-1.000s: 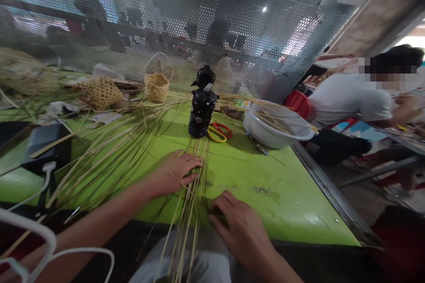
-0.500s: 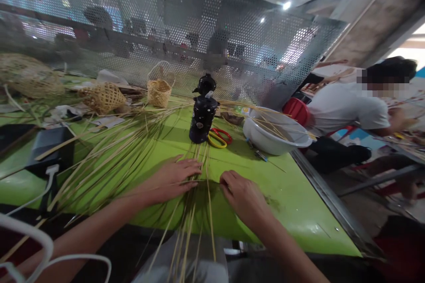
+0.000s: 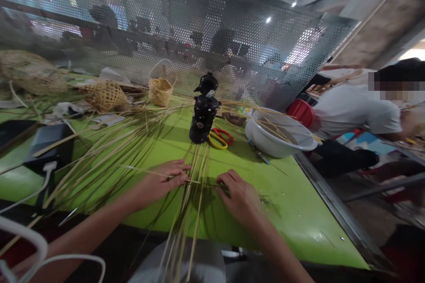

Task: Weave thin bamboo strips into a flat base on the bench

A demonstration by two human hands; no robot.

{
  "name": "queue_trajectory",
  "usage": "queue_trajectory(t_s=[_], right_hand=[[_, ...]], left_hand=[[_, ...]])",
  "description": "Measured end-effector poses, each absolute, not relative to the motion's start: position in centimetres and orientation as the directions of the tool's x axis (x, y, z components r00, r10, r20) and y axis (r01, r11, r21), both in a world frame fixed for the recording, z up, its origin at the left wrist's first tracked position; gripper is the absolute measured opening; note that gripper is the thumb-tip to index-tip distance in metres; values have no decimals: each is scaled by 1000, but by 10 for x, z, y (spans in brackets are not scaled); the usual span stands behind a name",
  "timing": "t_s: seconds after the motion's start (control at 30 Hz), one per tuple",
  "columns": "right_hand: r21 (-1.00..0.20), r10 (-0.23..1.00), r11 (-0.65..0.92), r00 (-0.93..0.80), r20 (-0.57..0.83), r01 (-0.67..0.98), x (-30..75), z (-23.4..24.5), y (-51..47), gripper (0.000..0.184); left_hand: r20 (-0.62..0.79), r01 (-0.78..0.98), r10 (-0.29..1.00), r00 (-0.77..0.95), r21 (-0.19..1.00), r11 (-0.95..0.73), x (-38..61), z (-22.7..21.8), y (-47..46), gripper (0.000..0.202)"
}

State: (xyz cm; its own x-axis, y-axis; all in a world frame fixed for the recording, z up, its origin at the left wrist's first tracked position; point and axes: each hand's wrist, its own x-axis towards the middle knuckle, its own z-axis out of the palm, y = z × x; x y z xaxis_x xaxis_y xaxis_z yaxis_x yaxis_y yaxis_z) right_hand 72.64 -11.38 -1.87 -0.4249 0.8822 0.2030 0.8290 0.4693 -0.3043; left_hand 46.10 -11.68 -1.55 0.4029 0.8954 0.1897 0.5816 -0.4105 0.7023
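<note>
A bundle of thin bamboo strips (image 3: 195,172) runs from my lap across the green table (image 3: 292,212) toward a black flask (image 3: 203,112). My left hand (image 3: 164,179) pinches one thin strip (image 3: 142,169) that lies crosswise over the bundle, its free end pointing left. My right hand (image 3: 239,194) rests curled on the table just right of the bundle, fingertips pressed at the crosswise strip's other end.
Yellow and red scissors (image 3: 219,137) lie beside the flask. A white basin (image 3: 279,134) holds strips at the right. Small woven baskets (image 3: 160,90) stand at the back before a perforated metal screen. More strips fan out at left near a black box (image 3: 49,143). A person sits at right.
My left hand has gone from lying flat on the bundle to pinching a crosswise strip and drawing it left. My right hand came up from the table's near edge to the bundle.
</note>
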Motion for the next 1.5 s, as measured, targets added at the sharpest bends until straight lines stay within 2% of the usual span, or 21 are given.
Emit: queue_trajectory(t_s=[0.2,0.4,0.57,0.73,1.0,1.13,1.37,1.5], right_hand=[[-549,839,536,-473,268,641,711,-15,-106,17],[-627,828,540,-487,278,561,693,-19,-102,19],[-617,841,520,-481,249,591,688,-27,-102,20],[-591,840,525,-487,242,613,686,-29,-103,12],[-598,831,536,-495,252,596,687,-33,-103,9],[-596,827,545,-493,270,589,687,-36,-103,9],[-596,824,550,-496,273,585,687,-37,-103,9],[-599,824,551,-492,281,581,687,-39,-102,10]], left_hand=[[240,557,911,334,730,-397,469,-18,-110,36],[254,531,920,299,756,-382,473,-16,-110,41],[254,566,908,334,716,-409,471,-21,-110,37],[247,669,889,385,590,-453,466,-25,-120,24],[191,749,865,464,437,-498,467,-18,-159,39],[147,768,850,506,372,-521,467,-16,-171,39],[165,771,850,500,363,-524,477,-12,-175,27],[182,772,854,487,367,-518,480,-11,-174,28]])
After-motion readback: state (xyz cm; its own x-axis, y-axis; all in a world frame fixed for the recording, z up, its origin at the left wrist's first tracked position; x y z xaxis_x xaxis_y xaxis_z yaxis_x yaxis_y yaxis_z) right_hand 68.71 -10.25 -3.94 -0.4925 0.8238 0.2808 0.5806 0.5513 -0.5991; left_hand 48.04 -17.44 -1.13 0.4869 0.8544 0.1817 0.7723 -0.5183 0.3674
